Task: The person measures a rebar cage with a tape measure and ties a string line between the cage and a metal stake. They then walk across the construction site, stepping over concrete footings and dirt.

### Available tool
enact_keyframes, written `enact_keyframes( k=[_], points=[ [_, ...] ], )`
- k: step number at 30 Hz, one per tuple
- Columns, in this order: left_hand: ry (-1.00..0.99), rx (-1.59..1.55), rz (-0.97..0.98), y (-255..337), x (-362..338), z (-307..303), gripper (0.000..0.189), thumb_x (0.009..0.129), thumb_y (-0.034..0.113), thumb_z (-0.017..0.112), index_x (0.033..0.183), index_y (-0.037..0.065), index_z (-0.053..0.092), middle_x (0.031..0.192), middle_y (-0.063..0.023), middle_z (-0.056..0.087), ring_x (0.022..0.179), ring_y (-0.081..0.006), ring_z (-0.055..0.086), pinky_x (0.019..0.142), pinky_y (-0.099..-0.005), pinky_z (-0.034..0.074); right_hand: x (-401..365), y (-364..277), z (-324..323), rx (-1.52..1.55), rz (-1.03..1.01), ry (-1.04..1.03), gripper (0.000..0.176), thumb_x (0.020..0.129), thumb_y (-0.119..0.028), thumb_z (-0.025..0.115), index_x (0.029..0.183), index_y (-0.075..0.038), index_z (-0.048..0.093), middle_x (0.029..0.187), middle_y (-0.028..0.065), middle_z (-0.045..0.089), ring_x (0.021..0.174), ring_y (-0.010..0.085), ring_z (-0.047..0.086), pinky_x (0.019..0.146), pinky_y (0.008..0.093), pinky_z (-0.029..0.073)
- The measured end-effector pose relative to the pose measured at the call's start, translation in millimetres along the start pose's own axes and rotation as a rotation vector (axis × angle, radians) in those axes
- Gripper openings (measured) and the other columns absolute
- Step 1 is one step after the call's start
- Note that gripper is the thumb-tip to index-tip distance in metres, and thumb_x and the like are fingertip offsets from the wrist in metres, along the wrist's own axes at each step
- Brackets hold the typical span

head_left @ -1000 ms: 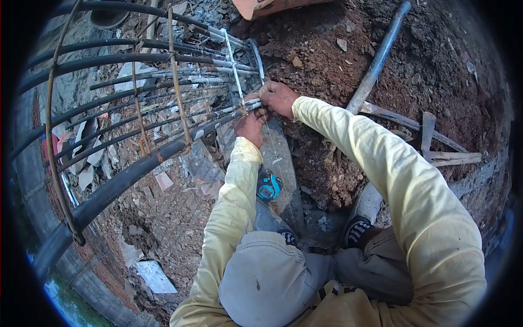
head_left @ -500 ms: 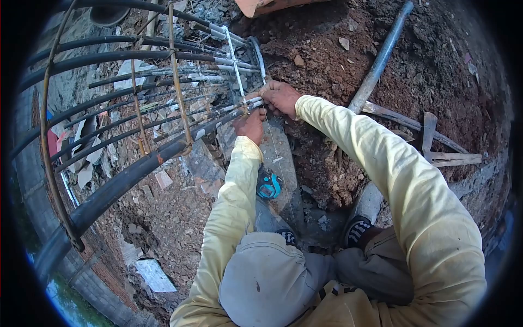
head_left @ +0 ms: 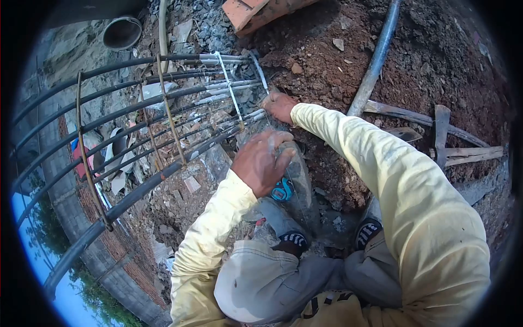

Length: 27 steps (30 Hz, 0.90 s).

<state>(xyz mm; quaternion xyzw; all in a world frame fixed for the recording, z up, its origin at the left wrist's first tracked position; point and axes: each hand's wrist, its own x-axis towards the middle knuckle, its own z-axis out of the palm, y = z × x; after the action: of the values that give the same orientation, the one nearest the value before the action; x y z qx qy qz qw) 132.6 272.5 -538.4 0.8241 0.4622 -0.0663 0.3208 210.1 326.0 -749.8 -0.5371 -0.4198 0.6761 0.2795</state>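
Note:
My right hand is closed at the lower end of a short white-painted steel rod, beside the tips of the rebar cage; what its fingers grip is hidden. My left hand hangs nearer to me, below the cage's end. Its thumb and fingers look apart, though blurred, and I see nothing held. The rebar cage has long dark bars with white-painted ends and thin rusty cross ties. A white-painted tie crosses the bars near their tips. A round teal and black object, like a tape measure, shows just beyond my left hand.
A blue-grey pipe leans on the reddish soil at right, near some wooden pieces. An orange brick-like block lies at the top. A round bowl sits at upper left. Rubble lies under the cage, and my shoes are below.
My left hand has left the bar ends and moved down towards me, its fingers loosening. My right hand stays near the bar tips. The view has shifted, showing more at upper left.

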Motion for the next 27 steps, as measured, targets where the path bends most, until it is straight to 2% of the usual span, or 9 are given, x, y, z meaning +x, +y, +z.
enact_keyframes(
  k=[3, 5, 7, 8, 11, 13, 21, 24, 27],
  points=[
    [0.028, 0.258, 0.107, 1.3, 45.0, -24.8, 0.021, 0.081, 0.016, 0.057, 0.098, 0.004, 0.062, 0.097, -0.0167, 0.059, 0.092, -0.0356, 0.056, 0.081, -0.0408, 0.045, 44.9, 54.5, 16.8, -0.168, -0.286, 0.018, 0.026, 0.079, -0.025, 0.056, 0.092, -0.004, 0.065, 0.083, 0.0169, 0.064, 0.079, 0.0261, 0.063, 0.068, 0.0335, 0.049],
    [-0.064, 0.356, -0.029, -25.1, 78.0, -24.4, 0.022, 0.082, 0.017, 0.055, 0.095, 0.002, 0.063, 0.099, -0.0195, 0.06, 0.094, -0.0339, 0.058, 0.082, -0.0405, 0.046, 45.7, 53.9, 17.4, -0.279, -0.316, -0.024, 0.024, 0.079, -0.022, 0.055, 0.092, -0.003, 0.065, 0.085, 0.0182, 0.064, 0.083, 0.0282, 0.063, 0.071, 0.0341, 0.049],
    [-0.392, 0.657, -0.205, -49.3, 110.9, -19.5, 0.022, 0.08, 0.013, 0.053, 0.096, 0.002, 0.064, 0.102, -0.0199, 0.061, 0.095, -0.0338, 0.059, 0.082, -0.0389, 0.048, 9.4, 6.6, -0.7, -0.375, -0.231, -0.029, 0.022, 0.08, -0.014, 0.053, 0.091, -0.001, 0.065, 0.086, 0.0182, 0.064, 0.084, 0.0283, 0.063, 0.072, 0.0351, 0.05],
    [-0.439, 0.705, -0.217, -45.5, 120.6, -19.7, 0.023, 0.08, 0.013, 0.053, 0.097, 0.002, 0.064, 0.103, -0.0197, 0.061, 0.096, -0.0333, 0.06, 0.082, -0.0386, 0.048, -2.5, -9.7, -7.4, -0.428, -0.232, 0.003, 0.02, 0.079, -0.01, 0.051, 0.09, 0.001, 0.065, 0.085, 0.018, 0.065, 0.084, 0.0277, 0.064, 0.072, 0.0359, 0.051],
    [-0.57, 0.81, -0.254, -39.1, 135.9, -14.0, 0.025, 0.08, 0.013, 0.051, 0.1, 0.002, 0.064, 0.105, -0.0186, 0.061, 0.097, -0.0318, 0.06, 0.082, -0.0385, 0.049, 5.2, -14.8, -6.5, -0.104, 0.166, -0.153, 0.02, 0.081, -0.01, 0.05, 0.09, 0.002, 0.065, 0.08, 0.0163, 0.065, 0.076, 0.0269, 0.065, 0.063, 0.0373, 0.052],
    [-0.634, 0.85, -0.287, -50.3, 140.1, -6.7, 0.027, 0.081, 0.014, 0.05, 0.101, 0.003, 0.064, 0.107, -0.017, 0.061, 0.098, -0.0308, 0.06, 0.082, -0.0391, 0.049, 8.0, -12.8, -4.8, -0.017, 0.179, -0.15, 0.021, 0.084, -0.013, 0.05, 0.086, 0.001, 0.065, 0.076, 0.0155, 0.064, 0.067, 0.0268, 0.064, 0.056, 0.0386, 0.051],
    [-0.63, 0.889, -0.413, -59.1, 150.0, 6.0, 0.032, 0.086, 0.023, 0.047, 0.11, 0.009, 0.062, 0.115, -0.0122, 0.059, 0.106, -0.0286, 0.057, 0.087, -0.0396, 0.047, 20.4, 6.7, 2.5, 0.16, 0.211, -0.169, 0.015, 0.084, -0.012, 0.049, 0.089, -0.003, 0.06, 0.067, 0.0154, 0.06, 0.057, 0.0259, 0.059, 0.042, 0.0406, 0.044],
    [-0.621, 0.873, -0.447, -58.9, 151.9, 8.3, 0.033, 0.086, 0.025, 0.047, 0.11, 0.008, 0.062, 0.116, -0.0113, 0.058, 0.107, -0.028, 0.056, 0.087, -0.0382, 0.046, 22.7, 4.4, 2.1, 0.268, 0.341, -0.202, 0.029, 0.082, -0.012, 0.052, 0.111, -0.006, 0.052, 0.064, 0.0076, 0.052, 0.047, 0.0185, 0.05, 0.036, 0.0313, 0.04],
    [-0.625, 0.843, -0.449, -62.5, 153.9, 13.0, 0.033, 0.086, 0.025, 0.047, 0.109, 0.008, 0.062, 0.117, -0.0115, 0.058, 0.108, -0.0277, 0.056, 0.088, -0.0378, 0.046, 20.1, 0.6, -1.8, 0.304, 0.383, -0.188, 0.028, 0.082, -0.012, 0.052, 0.11, -0.006, 0.051, 0.063, 0.0074, 0.052, 0.046, 0.0185, 0.049, 0.035, 0.0313, 0.04]
  ],
)
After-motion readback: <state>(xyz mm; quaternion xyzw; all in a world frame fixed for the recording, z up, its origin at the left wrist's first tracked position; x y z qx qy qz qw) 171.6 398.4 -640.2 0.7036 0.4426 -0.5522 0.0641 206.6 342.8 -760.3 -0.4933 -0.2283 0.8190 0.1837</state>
